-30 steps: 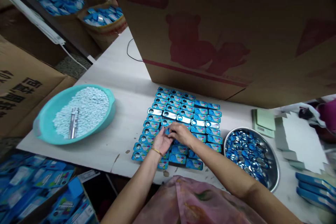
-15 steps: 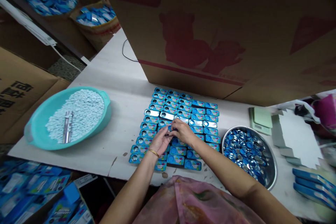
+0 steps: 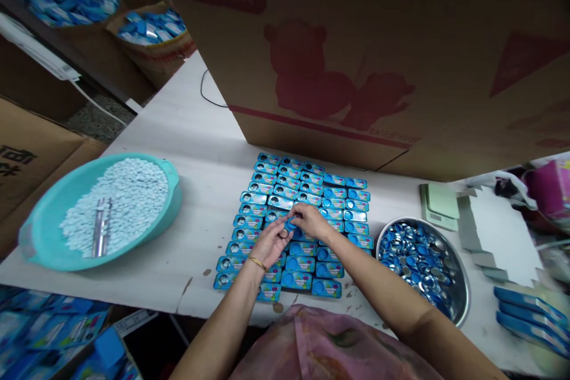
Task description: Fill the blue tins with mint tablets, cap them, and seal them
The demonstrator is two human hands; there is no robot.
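Tins, blue and in rows, directly beneath the grip. In the left hand, narrow at the fingertips, a silver-faced cap; pinched in the right hand, just beside, a blue cap. Right of the grip, a steel bowl of loose caps; well left, a turquoise basin.

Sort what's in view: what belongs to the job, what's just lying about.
In the job, it seems:
left hand and right hand, at small round caps
rows of blue tins
metal bowl of loose caps

Probably just lying about:
black cable
green scale
large printed carton
blue stack at far right
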